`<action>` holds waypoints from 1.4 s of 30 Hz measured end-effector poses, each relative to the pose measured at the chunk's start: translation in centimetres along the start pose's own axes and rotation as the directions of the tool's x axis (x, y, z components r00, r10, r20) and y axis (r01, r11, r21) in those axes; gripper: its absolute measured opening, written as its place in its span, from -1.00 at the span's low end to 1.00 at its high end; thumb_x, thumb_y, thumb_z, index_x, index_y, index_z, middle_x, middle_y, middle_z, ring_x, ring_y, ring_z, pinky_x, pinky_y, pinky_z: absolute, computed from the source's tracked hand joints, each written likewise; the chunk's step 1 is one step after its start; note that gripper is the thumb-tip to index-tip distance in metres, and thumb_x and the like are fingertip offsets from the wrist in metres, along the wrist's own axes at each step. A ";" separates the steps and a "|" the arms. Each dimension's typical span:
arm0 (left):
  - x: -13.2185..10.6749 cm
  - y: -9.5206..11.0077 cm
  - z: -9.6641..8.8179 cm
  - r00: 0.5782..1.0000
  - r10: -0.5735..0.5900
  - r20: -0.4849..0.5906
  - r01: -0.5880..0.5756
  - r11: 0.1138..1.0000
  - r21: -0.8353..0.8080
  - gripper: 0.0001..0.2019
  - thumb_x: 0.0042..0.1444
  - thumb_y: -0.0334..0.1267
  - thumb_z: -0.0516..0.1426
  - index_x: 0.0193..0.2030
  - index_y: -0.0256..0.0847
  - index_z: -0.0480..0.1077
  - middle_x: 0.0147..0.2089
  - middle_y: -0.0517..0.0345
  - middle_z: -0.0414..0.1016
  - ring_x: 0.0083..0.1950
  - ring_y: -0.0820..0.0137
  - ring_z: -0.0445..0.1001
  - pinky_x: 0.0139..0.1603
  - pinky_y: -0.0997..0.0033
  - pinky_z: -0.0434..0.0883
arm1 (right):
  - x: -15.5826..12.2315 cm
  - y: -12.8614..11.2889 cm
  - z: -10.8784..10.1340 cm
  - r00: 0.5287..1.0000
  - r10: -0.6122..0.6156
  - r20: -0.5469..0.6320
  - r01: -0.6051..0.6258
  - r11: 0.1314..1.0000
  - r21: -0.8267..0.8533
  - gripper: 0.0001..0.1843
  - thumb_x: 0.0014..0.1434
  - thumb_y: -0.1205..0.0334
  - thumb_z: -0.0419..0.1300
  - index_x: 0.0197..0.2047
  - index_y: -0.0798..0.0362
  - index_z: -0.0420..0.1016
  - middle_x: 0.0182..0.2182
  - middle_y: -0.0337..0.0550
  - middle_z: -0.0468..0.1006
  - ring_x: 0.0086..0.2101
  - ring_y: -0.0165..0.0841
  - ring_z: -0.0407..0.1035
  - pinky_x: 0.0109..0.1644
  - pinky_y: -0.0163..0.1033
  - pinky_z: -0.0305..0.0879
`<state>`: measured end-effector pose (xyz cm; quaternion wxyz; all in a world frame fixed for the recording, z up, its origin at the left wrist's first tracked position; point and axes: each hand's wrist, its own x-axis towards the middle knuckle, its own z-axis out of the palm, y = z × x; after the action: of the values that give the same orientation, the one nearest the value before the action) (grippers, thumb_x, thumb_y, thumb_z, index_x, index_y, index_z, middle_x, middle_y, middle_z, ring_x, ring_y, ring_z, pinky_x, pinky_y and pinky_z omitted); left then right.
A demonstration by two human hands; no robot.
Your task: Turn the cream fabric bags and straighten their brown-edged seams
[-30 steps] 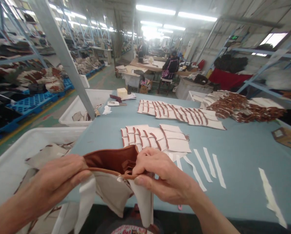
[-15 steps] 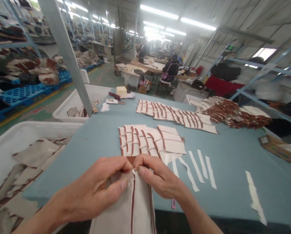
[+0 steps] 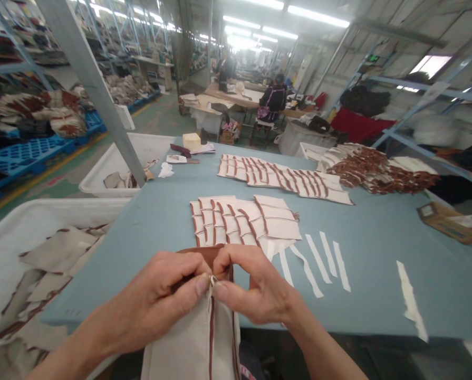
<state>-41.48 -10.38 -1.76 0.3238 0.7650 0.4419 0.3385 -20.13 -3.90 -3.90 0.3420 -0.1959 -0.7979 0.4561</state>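
My left hand (image 3: 160, 298) and my right hand (image 3: 249, 287) pinch the top edge of a cream fabric piece with brown trim (image 3: 198, 343). The piece hangs over the near edge of the blue table (image 3: 378, 248), and its brown lining shows between my thumbs. Both hands are closed on the cloth, fingertips nearly touching. Just beyond them lies a fanned stack of cream pieces with brown edging (image 3: 243, 221).
White paper strips (image 3: 318, 256) lie right of the stack. A longer row of trimmed pieces (image 3: 283, 179) and a brown-and-cream heap (image 3: 378, 169) sit farther back. White bins (image 3: 18, 237) with scraps stand left. A grey post (image 3: 97, 100) rises by the table. A seated person (image 3: 273, 103) works beyond.
A second ago my hands held the piece spread wide with the brown lining open. They have come together, folding it shut, and now pinch its top edge at the middle.
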 end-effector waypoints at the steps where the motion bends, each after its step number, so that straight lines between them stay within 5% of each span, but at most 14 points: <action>1: 0.0 0.1 0.0 1.000 0.013 0.000 -0.013 1.000 0.000 -0.67 0.47 -0.28 0.02 -0.40 -0.14 0.28 -0.47 0.39 0.26 -0.47 0.53 0.29 -0.41 0.54 0.21 | 0.2 -0.1 -0.1 1.000 0.000 0.008 0.000 1.000 0.007 -0.85 0.26 0.21 0.27 -0.33 -0.02 0.40 -0.43 -0.31 0.51 -0.43 -0.41 0.34 -0.29 -0.32 0.27; 12: 0.0 0.8 0.2 0.997 -0.056 -0.055 0.054 0.998 -0.032 -0.65 0.47 -0.28 -0.02 -0.43 -0.11 0.17 -0.47 0.41 0.19 -0.48 0.52 0.23 -0.42 0.55 0.22 | 0.6 -0.9 -0.1 0.995 -0.090 0.033 0.095 0.981 -0.172 -0.86 0.32 0.33 0.14 -0.31 -0.03 0.41 -0.42 -0.26 0.55 -0.41 -0.39 0.39 -0.25 -0.32 0.31; 24: -0.1 1.0 1.0 0.991 -0.092 -0.093 0.084 0.992 -0.091 -0.68 0.40 -0.28 -0.02 -0.45 -0.09 0.14 -0.50 0.41 0.07 -0.51 0.51 0.14 -0.48 0.51 0.15 | 0.0 -1.3 0.3 1.000 -0.018 -0.014 0.017 0.997 -0.078 -0.87 0.27 0.33 0.23 -0.34 -0.01 0.44 -0.46 -0.33 0.51 -0.43 -0.44 0.37 -0.27 -0.35 0.29; 29: -0.3 1.0 0.7 0.994 -0.089 -0.061 0.083 0.992 -0.095 -0.64 0.44 -0.23 -0.04 -0.45 -0.09 0.10 -0.48 0.39 0.10 -0.48 0.50 0.18 -0.44 0.50 0.17 | 0.1 -1.9 -0.1 0.993 0.113 0.017 -0.112 0.991 -0.073 -0.89 0.23 0.34 0.22 -0.36 0.00 0.45 -0.46 -0.34 0.50 -0.42 -0.44 0.38 -0.27 -0.36 0.28; 35: -0.3 0.9 0.2 0.982 -0.189 0.019 0.189 0.980 -0.055 -0.69 0.32 -0.16 0.12 -0.47 -0.14 0.29 -0.51 0.39 0.22 -0.49 0.49 0.21 -0.45 0.49 0.16 | -0.3 -1.6 -0.4 0.980 0.179 0.087 -0.178 0.984 -0.016 -0.89 0.29 0.27 0.27 -0.31 0.00 0.51 -0.40 -0.31 0.56 -0.39 -0.44 0.40 -0.28 -0.35 0.26; 42: -0.4 0.3 0.0 0.976 -0.207 0.072 0.209 0.978 -0.021 -0.72 0.30 -0.21 0.09 -0.45 -0.19 0.41 -0.50 0.34 0.29 -0.44 0.47 0.29 -0.38 0.49 0.21 | -0.6 -1.4 -0.4 0.977 0.201 0.072 -0.196 0.979 -0.060 -0.88 0.30 0.27 0.26 -0.32 0.00 0.50 -0.43 -0.33 0.53 -0.41 -0.44 0.37 -0.31 -0.34 0.21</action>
<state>-41.47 -10.85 -1.59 0.3835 0.7209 0.5033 0.2825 -19.45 -4.74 -2.81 0.2580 -0.2655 -0.7988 0.4741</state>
